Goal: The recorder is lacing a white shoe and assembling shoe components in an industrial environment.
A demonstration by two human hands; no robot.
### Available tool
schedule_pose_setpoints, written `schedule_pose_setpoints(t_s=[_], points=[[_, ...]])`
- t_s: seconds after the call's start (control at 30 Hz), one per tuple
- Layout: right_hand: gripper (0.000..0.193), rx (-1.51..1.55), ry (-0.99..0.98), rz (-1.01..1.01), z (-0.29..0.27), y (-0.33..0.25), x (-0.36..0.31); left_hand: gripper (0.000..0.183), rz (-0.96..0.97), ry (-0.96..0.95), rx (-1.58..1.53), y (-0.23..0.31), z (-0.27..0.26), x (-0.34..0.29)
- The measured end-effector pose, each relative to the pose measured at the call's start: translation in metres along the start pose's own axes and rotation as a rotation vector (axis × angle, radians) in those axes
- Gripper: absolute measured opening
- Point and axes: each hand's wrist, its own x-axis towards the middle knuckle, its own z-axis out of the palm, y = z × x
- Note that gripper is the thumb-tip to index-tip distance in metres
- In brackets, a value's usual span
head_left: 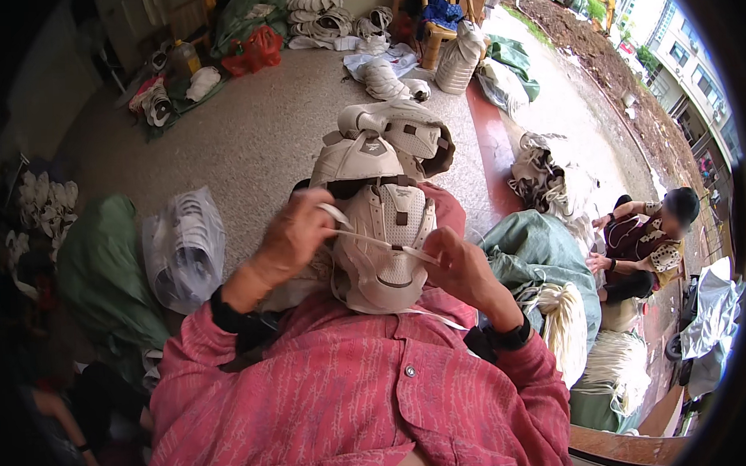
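A beige shoe upper [382,270] with a perforated tongue and rows of eyelets lies on my lap, toe end toward me. A flat white shoelace [363,240] stretches across it, through a small dark loop on the tongue. Left of the upper, my left hand [295,236] is closed on one part of the lace, slightly blurred. On the other side, my right hand [464,267] pinches the lace near its fingertips. More beige uppers [358,158] sit just beyond, stacked against the first one.
Green sacks [542,256] and bundles of white laces [563,317] stand at my right. A clear bag of uppers [184,248] is at left. Piled uppers [320,21] and a red bag [256,52] lie farther back. Another person [648,240] sits at right.
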Motion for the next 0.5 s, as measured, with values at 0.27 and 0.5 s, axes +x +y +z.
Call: schedule_pose_setpoints(t_s=[0.27,0.5], points=[[0.009,-0.537,0.225,-0.008,0.014,0.078,-0.046,0.014,-0.723,0.495,-0.117,-0.062,-0.034,-0.072],[0.014,0.904,0.202,0.040,-0.011,0.066,-0.092,0.028,-1.044,0.731,-1.748,-0.005,-0.026,-0.005]])
